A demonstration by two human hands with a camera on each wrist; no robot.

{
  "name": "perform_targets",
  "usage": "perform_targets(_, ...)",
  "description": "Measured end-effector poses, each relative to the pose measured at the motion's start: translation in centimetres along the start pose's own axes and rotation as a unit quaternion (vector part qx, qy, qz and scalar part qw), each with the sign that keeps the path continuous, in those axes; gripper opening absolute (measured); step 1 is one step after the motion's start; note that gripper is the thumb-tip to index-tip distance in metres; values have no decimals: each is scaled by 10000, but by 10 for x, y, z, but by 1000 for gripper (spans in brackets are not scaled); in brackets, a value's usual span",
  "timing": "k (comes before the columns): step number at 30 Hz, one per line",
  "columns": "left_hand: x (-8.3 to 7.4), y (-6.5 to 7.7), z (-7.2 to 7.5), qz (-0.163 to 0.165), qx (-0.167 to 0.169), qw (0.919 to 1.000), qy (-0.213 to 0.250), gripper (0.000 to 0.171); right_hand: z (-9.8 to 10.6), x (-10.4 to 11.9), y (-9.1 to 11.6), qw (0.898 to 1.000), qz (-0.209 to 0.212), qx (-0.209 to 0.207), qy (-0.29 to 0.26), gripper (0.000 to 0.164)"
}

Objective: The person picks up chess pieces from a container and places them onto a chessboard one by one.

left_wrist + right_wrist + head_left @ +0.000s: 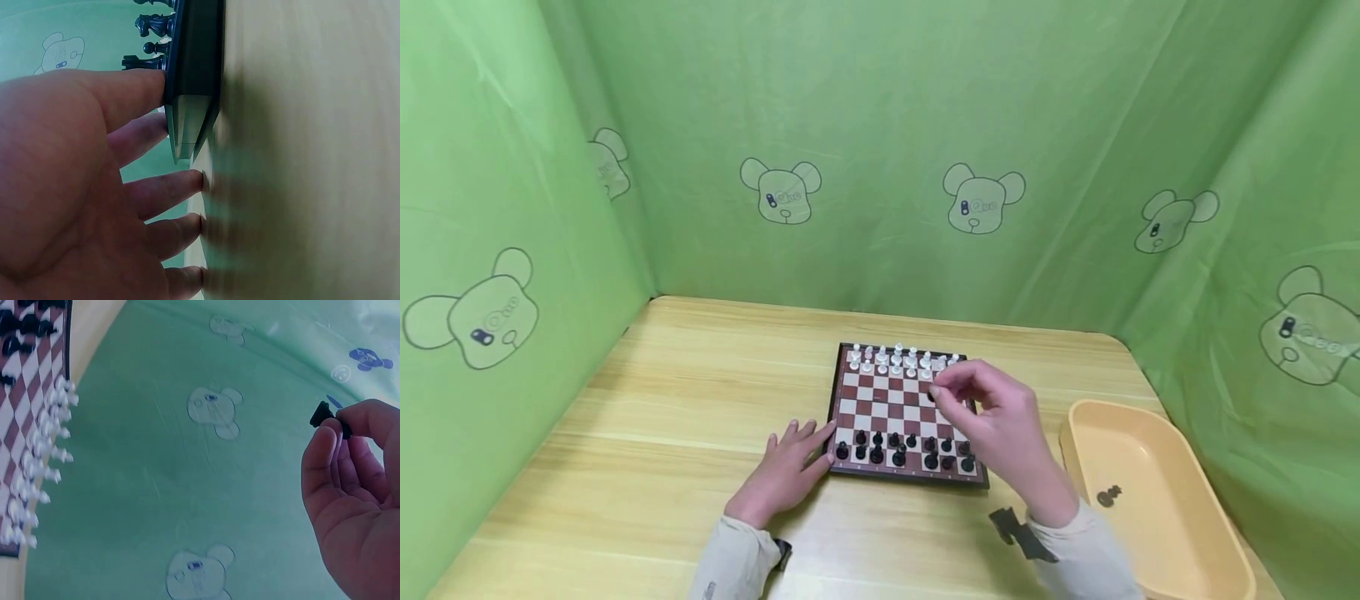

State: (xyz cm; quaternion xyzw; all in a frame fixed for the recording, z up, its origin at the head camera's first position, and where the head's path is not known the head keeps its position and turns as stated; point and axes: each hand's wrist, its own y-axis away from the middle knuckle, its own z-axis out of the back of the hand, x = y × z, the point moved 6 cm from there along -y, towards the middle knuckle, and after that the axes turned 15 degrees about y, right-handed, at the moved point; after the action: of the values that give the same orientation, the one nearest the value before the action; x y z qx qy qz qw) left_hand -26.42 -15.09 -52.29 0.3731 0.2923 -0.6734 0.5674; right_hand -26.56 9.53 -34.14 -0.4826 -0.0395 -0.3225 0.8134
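A chessboard [887, 410] lies on the table with white pieces [897, 362] in two rows at its far side and black pieces [898, 457] along its near side. My right hand [1000, 429] is raised over the far right part of the board. Between thumb and fingertips it pinches a small black chess piece [322, 415], whose wide base shows and whose top is partly covered by the fingers. At the board's near left corner, my left hand [784, 473] has its thumb and index finger against the edge; its other fingers are spread on the tabletop.
On the right stands a shallow orange tray [1213, 492] with dark chess pieces [1107, 497] lying in it. Green curtains [880, 250] printed with bear heads enclose the wooden table [647, 417] at the back and both sides.
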Motion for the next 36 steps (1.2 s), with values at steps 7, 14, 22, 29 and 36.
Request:
perform_targets(7, 1, -1, -1, -2, 19, 10000, 7, 53, -35, -1, -1, 9991, -32, 418, -39, 21)
perform_targets(14, -1, -2, 0, -67, 16, 10000, -15, 53, -73, -8, 1, 9915, -395, 1232, 118, 12)
perform_targets(22, -2, -1, 1, -89, 25, 9999, -49, 53, -114, -16, 6, 9708, -863, 2230, 200, 7)
perform_targets(29, -1, 0, 1, -155, 3, 9999, -41, 52, -145, -28, 15, 9461, -1147, 3000, 422, 7)
perform_targets(36, -1, 0, 0, -156, -2, 9999, -65, 52, -161, -34, 20, 9384, -1013, 3234, 675, 8)
